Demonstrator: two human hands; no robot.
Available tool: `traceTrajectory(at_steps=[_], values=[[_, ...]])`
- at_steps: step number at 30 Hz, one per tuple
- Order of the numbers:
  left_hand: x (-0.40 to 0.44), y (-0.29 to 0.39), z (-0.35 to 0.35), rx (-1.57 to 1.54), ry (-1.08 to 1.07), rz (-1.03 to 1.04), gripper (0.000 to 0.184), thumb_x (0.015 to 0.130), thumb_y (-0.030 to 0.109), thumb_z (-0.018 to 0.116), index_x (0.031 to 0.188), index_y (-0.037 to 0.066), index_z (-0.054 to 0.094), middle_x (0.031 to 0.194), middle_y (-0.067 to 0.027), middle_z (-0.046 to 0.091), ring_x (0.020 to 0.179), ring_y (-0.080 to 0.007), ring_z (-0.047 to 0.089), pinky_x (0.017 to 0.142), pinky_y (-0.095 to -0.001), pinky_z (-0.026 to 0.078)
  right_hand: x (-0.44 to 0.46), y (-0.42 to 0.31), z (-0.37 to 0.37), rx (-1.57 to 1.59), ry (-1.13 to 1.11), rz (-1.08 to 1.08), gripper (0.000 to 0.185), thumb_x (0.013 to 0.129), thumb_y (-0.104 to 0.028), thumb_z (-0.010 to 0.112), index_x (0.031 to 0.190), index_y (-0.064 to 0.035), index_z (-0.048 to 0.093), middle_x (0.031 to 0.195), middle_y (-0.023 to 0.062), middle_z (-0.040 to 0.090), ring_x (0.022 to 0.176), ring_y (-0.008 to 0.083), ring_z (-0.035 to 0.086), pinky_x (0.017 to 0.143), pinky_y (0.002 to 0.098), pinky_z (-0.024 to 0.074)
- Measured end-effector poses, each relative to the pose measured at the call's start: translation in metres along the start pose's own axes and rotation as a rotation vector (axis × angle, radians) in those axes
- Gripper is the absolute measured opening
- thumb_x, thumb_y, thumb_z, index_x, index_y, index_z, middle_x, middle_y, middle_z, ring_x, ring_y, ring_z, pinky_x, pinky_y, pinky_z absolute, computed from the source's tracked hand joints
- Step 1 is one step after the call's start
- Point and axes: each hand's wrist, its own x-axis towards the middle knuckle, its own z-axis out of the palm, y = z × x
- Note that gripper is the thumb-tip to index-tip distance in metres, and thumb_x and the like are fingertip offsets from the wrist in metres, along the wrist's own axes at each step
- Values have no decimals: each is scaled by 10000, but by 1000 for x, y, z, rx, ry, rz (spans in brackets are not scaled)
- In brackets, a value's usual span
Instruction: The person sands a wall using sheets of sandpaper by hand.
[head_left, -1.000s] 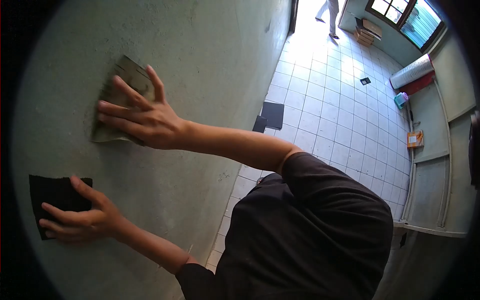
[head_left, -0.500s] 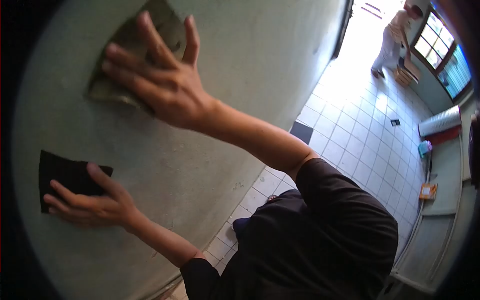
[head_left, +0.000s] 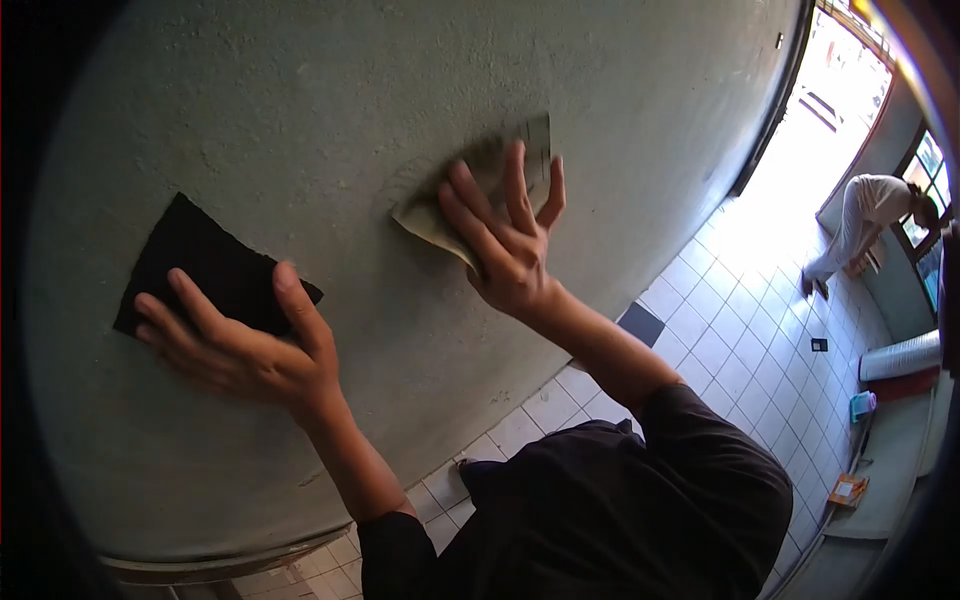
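Observation:
My left hand (head_left: 245, 350) presses against the grey-green wall (head_left: 330, 80), fingers and thumb spread over a black sheet (head_left: 205, 250) with rough edges. The sheet lies against the wall under the palm and fingers. Farther right and higher, my right hand (head_left: 510, 250) has its fingers spread on an olive-tan sheet (head_left: 430, 222). That sheet's lower left edge curls off the wall, and part of it is hidden under the fingers. The two hands are apart.
Another person (head_left: 865, 220) bends by the window at the right, beside a bright doorway (head_left: 835, 90). A dark square (head_left: 640, 324) lies on the tiled floor (head_left: 700, 300) near the wall. A white roll (head_left: 900, 357) and an orange packet (head_left: 848, 490) are at the right.
The view has turned. My right hand and the olive-tan sheet have shifted rightward in view; my left hand and the black sheet appear higher and farther right. The other person now bends lower.

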Motion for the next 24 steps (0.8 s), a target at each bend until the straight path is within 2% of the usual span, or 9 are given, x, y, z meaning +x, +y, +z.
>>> traceTrajectory(at_steps=[2,3,6,7,8,16,18,20,24], values=[[-2,-2,2,30,-25,-10,772,973,588,572,1537,76,443,1615,-223,355,1499,-457,321,1184,-630,298,52,-7,-2,-20,62,-90,429,929,-271,695,1334,-133,698,1418,54,656,1535,402,310,1241,632,-11],[1,1,-1,-1,-15,-13,746,978,540,623,1529,67,452,1610,-217,370,1479,-468,347,1187,-617,287,71,-14,-5,20,59,-63,426,920,-274,679,1327,-152,705,1436,-13,645,1516,349,374,1209,697,-15],[1,1,-3,-35,-33,-22,743,976,535,627,1528,69,454,1612,-218,368,1474,-468,356,1188,-618,286,46,-12,-1,52,31,-45,428,921,-278,680,1332,-162,704,1428,-13,651,1520,345,367,1209,700,-19],[0,1,-3,-15,-37,-21,747,976,538,623,1532,71,446,1616,-218,363,1475,-469,355,1187,-616,292,25,-11,-3,24,-16,-52,393,937,-282,686,1310,-160,712,1396,38,670,1537,364,320,1247,639,-6],[-2,1,-5,-3,-32,-22,747,976,538,623,1532,71,446,1616,-218,363,1475,-469,355,1187,-616,292,12,-10,-4,34,-12,-57,393,937,-282,686,1310,-160,712,1396,38,670,1537,364,320,1247,639,-6],[-3,0,-3,-27,-41,-30,766,966,539,624,1555,93,419,1620,-219,353,1482,-479,342,1165,-657,296,52,-24,-5,-14,-3,-92,392,924,-279,701,1291,-142,720,1377,38,682,1535,362,322,1247,643,6],[-3,-1,1,-27,-33,-41,768,968,546,618,1555,93,418,1620,-219,351,1484,-480,338,1166,-655,296,8,-12,1,54,-28,-81,384,946,-269,664,1315,-176,714,1404,-20,668,1536,315,339,1223,681,-43],[-4,-3,2,-17,-9,4,771,973,565,600,1553,91,420,1619,-220,351,1490,-476,328,1169,-645,298,-9,-4,4,60,4,-116,374,944,-280,668,1300,-179,722,1399,-19,670,1527,320,356,1219,692,-55],[-4,-2,1,-3,-20,-14,778,966,559,606,1556,89,418,1620,-221,349,1495,-476,319,1173,-643,294,41,-16,-1,61,23,-161,368,946,-287,665,1294,-183,725,1405,-25,665,1516,335,371,1225,683,-61]])
